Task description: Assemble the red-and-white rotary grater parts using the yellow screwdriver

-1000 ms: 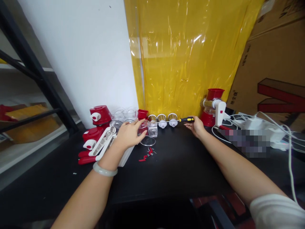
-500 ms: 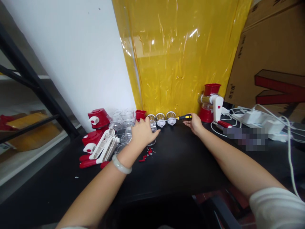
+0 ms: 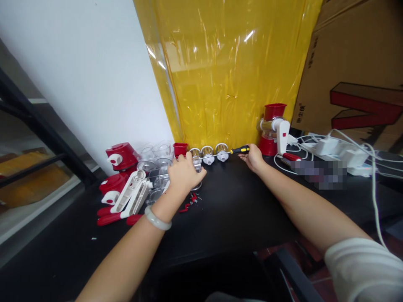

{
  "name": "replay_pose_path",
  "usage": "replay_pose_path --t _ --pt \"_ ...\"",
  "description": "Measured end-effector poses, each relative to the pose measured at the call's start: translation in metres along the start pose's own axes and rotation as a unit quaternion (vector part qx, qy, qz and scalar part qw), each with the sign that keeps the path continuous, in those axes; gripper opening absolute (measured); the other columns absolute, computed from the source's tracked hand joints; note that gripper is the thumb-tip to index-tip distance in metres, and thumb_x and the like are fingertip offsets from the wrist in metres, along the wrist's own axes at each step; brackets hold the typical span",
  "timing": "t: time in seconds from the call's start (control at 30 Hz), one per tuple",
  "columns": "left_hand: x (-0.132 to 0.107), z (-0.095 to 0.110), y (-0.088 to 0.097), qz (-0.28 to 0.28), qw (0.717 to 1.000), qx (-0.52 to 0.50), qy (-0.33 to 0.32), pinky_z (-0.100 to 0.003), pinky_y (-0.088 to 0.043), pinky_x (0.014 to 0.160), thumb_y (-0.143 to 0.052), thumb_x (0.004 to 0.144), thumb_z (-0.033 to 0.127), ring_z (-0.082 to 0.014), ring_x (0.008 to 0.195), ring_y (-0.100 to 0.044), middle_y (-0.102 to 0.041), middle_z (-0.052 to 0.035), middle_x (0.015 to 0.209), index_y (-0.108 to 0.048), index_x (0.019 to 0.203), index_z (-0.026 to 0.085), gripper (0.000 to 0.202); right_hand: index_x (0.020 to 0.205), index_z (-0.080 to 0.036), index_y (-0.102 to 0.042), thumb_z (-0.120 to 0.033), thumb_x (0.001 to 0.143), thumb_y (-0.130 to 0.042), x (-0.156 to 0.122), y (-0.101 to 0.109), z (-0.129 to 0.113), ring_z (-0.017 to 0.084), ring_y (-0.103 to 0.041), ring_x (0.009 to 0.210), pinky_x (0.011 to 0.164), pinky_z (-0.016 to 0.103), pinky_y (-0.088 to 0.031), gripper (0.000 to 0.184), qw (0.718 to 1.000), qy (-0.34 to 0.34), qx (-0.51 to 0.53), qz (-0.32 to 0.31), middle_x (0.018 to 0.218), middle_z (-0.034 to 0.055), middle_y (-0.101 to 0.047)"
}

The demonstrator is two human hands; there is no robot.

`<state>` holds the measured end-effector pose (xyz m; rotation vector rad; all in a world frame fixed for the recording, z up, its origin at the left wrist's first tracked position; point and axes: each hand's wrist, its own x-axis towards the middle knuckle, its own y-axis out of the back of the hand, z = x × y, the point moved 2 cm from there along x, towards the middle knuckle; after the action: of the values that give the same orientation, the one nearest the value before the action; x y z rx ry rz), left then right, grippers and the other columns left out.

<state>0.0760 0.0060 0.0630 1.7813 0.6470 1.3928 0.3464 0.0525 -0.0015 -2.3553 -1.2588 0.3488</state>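
My left hand (image 3: 185,174) is closed round a clear plastic part (image 3: 197,164), which it mostly hides. In my right hand (image 3: 254,160) is a screwdriver (image 3: 240,149) with a black and yellow handle, held level by the fingers. Its long shaft points left and reaches the clear part; I cannot tell what the tip sits in. Behind the shaft stand several metal grater drums (image 3: 222,152) with white ends. Small red pieces and screws (image 3: 193,198) lie on the black table just below my left hand.
Red grater bodies (image 3: 121,156), white crank handles (image 3: 129,195) with red grips and clear plastic parts (image 3: 156,152) crowd the left. An assembled red and white rotary grater (image 3: 273,132) stands at right, near a power strip (image 3: 343,153) with white cables. Yellow plastic sheeting (image 3: 233,75) hangs behind.
The whole view has shifted slightly, so things appear a little further left. Both hands keep their grip, and the screwdriver still points at the clear part.
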Motion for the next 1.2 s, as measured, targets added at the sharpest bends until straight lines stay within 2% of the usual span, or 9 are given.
replay_pose_path --t 0.2,0.43,0.6,0.7,0.9,1.07,1.2 --pt "0.001 -0.002 -0.001 -0.015 1.000 -0.004 0.000 -0.044 -0.047 0.075 -0.051 0.077 0.060 -0.0385 0.098 -0.060 -0.060 -0.0187 0.106 -0.049 0.115 0.015 0.059 0.081 -0.022 -0.045 -0.018 0.087 -0.036 0.004 0.001 0.003 0.010 -0.055 0.042 0.042 0.018 -0.046 0.012 1.000 0.009 0.013 0.012 0.053 -0.0045 -0.054" --pt "0.003 -0.009 0.005 -0.037 0.998 -0.038 -0.034 -0.049 -0.047 0.080 -0.051 0.073 0.076 -0.0419 0.102 -0.057 -0.057 -0.0209 0.112 -0.048 0.129 0.015 0.083 0.079 -0.023 -0.044 -0.023 0.087 -0.040 0.004 -0.002 0.001 0.010 -0.055 0.043 0.042 0.018 -0.046 0.009 1.000 0.016 0.020 -0.002 0.055 -0.0040 -0.054" --pt "0.006 -0.022 0.010 -0.047 0.993 -0.060 -0.088 -0.051 -0.043 0.090 -0.060 0.056 0.085 -0.0416 0.105 -0.053 -0.056 -0.0188 0.110 -0.056 0.127 0.015 0.099 0.081 -0.023 -0.045 -0.018 0.086 -0.036 0.000 -0.005 -0.006 0.011 -0.052 0.042 0.039 0.019 -0.045 0.011 0.999 0.030 0.022 0.014 0.054 -0.0042 -0.052" --pt "0.008 -0.032 0.011 -0.055 0.990 -0.073 -0.103 -0.048 -0.044 0.091 -0.070 0.050 0.079 -0.0400 0.107 -0.051 -0.054 -0.0177 0.110 -0.058 0.125 0.015 0.099 0.080 -0.023 -0.045 -0.018 0.086 -0.038 -0.003 -0.008 -0.008 0.010 -0.053 0.043 0.041 0.019 -0.046 0.010 0.999 0.038 0.033 -0.010 0.053 -0.0042 -0.052" --pt "0.007 -0.041 0.013 -0.091 0.983 -0.082 -0.140 -0.044 -0.047 0.087 -0.078 0.060 0.057 -0.0337 0.103 -0.056 -0.059 -0.0128 0.110 -0.055 0.124 0.020 0.077 0.079 -0.022 -0.045 -0.020 0.085 -0.041 -0.008 -0.014 -0.010 0.010 -0.054 0.044 0.043 0.020 -0.046 0.008 0.998 0.046 0.039 -0.023 0.056 -0.0040 -0.052" --pt "0.004 -0.039 0.022 -0.040 0.989 -0.061 -0.133 -0.044 -0.046 0.087 -0.072 0.069 0.057 -0.0346 0.105 -0.054 -0.056 -0.0117 0.111 -0.040 0.141 0.029 0.083 0.078 -0.023 -0.044 -0.022 0.086 -0.041 -0.007 -0.013 -0.015 0.010 -0.052 0.045 0.043 0.020 -0.045 0.009 0.995 0.076 0.065 -0.010 0.060 -0.0043 -0.052" --pt "0.004 -0.041 0.030 -0.005 0.992 -0.051 -0.119 -0.043 -0.046 0.082 -0.062 0.079 0.058 -0.0345 0.102 -0.052 -0.051 -0.0114 0.108 -0.037 0.143 0.037 0.072 0.078 -0.022 -0.044 -0.020 0.089 -0.036 -0.007 -0.010 -0.021 0.009 -0.052 0.046 0.046 0.019 -0.046 0.014 0.992 0.067 0.107 0.007 0.062 -0.0037 -0.053"
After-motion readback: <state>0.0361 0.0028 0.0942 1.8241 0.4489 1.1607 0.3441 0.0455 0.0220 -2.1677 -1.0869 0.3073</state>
